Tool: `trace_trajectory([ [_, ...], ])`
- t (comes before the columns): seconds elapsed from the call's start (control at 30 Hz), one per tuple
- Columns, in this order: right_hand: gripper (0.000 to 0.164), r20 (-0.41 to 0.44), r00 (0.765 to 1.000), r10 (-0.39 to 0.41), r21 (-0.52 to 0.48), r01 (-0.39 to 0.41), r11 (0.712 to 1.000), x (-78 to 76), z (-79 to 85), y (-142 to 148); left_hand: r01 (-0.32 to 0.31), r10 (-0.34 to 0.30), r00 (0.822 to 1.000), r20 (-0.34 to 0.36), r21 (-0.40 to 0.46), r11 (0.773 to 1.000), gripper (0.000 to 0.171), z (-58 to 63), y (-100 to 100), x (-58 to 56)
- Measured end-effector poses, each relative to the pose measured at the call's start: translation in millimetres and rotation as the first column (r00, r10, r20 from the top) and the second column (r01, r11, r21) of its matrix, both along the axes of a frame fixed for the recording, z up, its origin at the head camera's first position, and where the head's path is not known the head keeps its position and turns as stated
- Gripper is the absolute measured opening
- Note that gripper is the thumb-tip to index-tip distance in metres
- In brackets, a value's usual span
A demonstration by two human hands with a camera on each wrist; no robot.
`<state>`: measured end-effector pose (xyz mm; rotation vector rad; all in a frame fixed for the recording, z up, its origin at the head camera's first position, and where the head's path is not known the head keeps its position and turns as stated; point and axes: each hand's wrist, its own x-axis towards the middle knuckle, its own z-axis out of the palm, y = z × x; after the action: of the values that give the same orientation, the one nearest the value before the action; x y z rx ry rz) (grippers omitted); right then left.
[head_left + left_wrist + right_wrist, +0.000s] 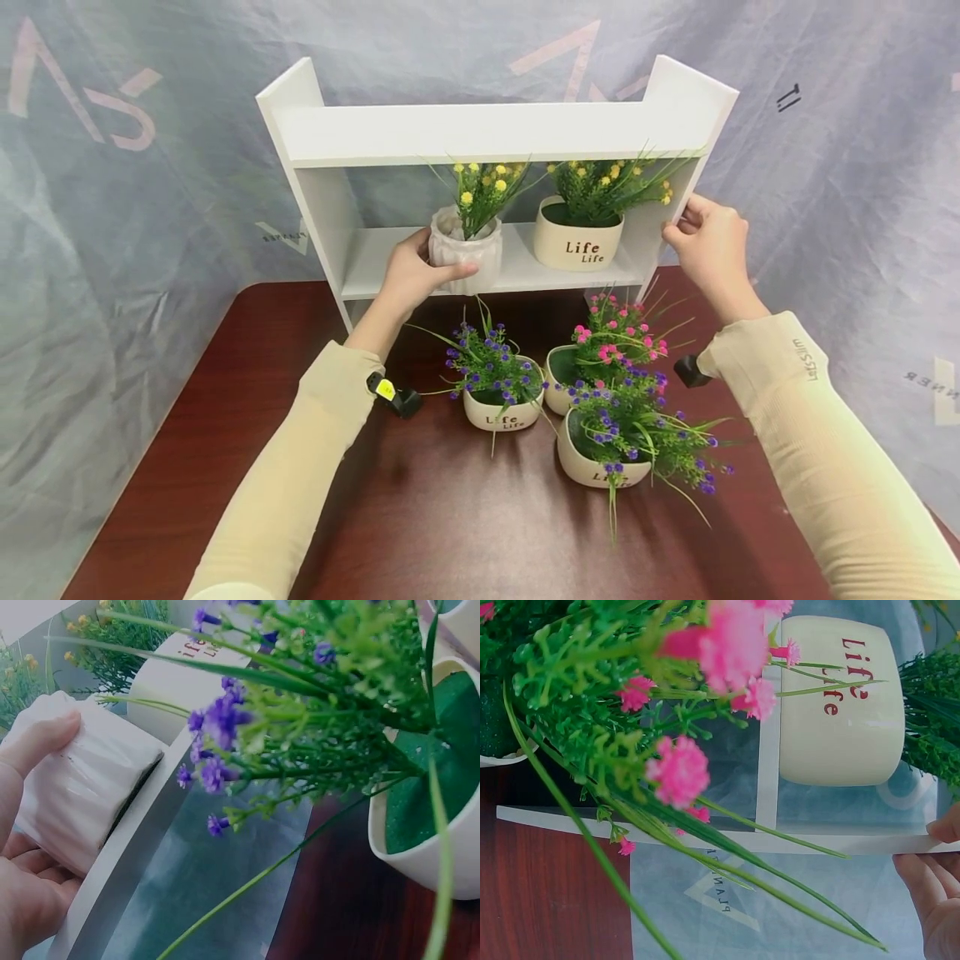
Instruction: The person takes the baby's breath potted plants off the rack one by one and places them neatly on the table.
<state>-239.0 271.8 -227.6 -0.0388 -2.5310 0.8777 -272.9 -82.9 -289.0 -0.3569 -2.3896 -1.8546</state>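
Observation:
My left hand (411, 271) grips a white ribbed flowerpot (480, 257) with yellow flowers, thumb across its front. In the left wrist view the pot (90, 772) is at the shelf board's front edge; whether its base touches the board I cannot tell. My right hand (708, 250) pinches the right side panel of the white shelf (480, 129), thumb on one face and fingers on the other, as the right wrist view shows on the panel (795, 844). Beside the ribbed pot, on the same board, stands a cream "Life" planter (577, 242) with yellow flowers.
Before the shelf on the dark red table (420, 517) stand a purple-flowered planter (504, 408), a pink-flowered planter (558, 375) and another purple-flowered planter (600, 458). Their long leaves stick out sideways. A grey cloth (150, 217) hangs behind and at the sides.

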Motion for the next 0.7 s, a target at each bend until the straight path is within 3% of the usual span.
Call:
trace_trajectory([
  [0.47, 0.042, -0.007, 1.000, 0.000, 0.004, 0.000, 1.000, -0.8, -1.7, -1, -0.015, 0.017, 0.996, -0.089, 0.021, 1.000, 0.083, -4.5, -13, 21.6],
  [0.7, 0.041, -0.026, 1.000, 0.001, -0.007, -0.002, 1.000, 0.8, -1.3, -1, -0.042, 0.044, 0.994, -0.101, 0.021, 0.999, 0.084, -4.1, -18, 33.1],
])
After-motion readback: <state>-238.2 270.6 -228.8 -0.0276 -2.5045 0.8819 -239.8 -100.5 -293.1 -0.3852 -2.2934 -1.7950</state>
